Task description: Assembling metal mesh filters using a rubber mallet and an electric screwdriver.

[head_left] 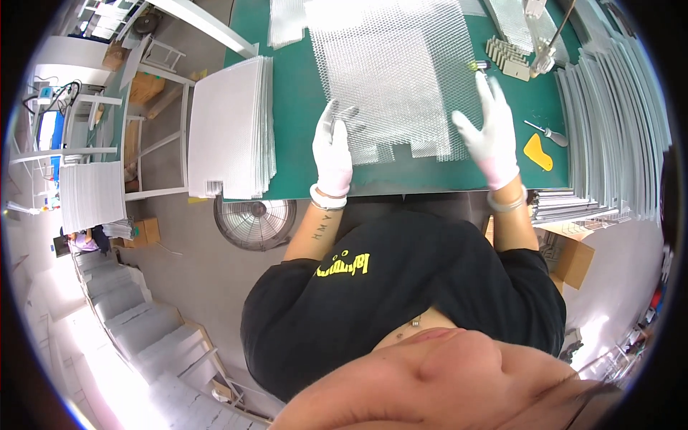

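A sheet of silvery see-through mesh [380, 72] lies in front of me, with notches along its near edge. At its left edge is my left hand [333, 158], in a white glove with grey fingertips, palm turned inward and fingers apart. My right hand [493, 136], gloved the same way, is beside the right edge with thumb and fingers spread. Just beyond its fingertips lies a small yellow-green and dark cylindrical piece [479, 65]. Neither hand visibly grips the sheet.
The green tabletop [294, 143] carries a stack of white sheets [229, 129] at left. At right are a screwdriver [552, 134], a yellow flat piece [537, 153], a row of metal brackets [509, 61] and tall stacked panels [609, 129]. A floor fan [256, 218] stands below.
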{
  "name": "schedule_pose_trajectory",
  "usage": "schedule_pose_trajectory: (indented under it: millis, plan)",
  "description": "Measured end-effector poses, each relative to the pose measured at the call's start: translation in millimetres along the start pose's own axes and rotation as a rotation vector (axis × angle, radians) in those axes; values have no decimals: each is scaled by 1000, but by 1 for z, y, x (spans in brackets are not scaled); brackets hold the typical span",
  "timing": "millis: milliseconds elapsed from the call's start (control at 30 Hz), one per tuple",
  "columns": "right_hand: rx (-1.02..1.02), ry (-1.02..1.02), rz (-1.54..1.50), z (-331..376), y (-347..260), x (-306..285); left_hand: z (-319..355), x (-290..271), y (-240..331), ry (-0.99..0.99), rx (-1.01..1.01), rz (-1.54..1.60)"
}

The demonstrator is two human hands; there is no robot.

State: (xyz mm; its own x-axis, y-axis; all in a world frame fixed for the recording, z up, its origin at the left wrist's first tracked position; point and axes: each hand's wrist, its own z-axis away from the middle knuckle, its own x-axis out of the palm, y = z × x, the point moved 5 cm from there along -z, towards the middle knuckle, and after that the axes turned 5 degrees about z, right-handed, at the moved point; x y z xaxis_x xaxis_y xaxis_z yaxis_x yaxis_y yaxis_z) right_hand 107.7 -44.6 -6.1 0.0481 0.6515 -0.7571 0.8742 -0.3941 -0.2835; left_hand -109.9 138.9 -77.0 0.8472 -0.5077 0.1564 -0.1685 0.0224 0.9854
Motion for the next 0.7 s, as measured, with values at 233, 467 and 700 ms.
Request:
schedule_pose_trajectory:
  millis: [233,467,700]
  plan:
    - [333,-357,-336,33,7,46,5,-6,-9,-107,188,-740]
    - [284,-354,-201,36,8,72,-5,-5,-20,-109,328,-1075]
    - [290,-357,-138,37,17,89,-17,-5,-27,-134,241,-1136]
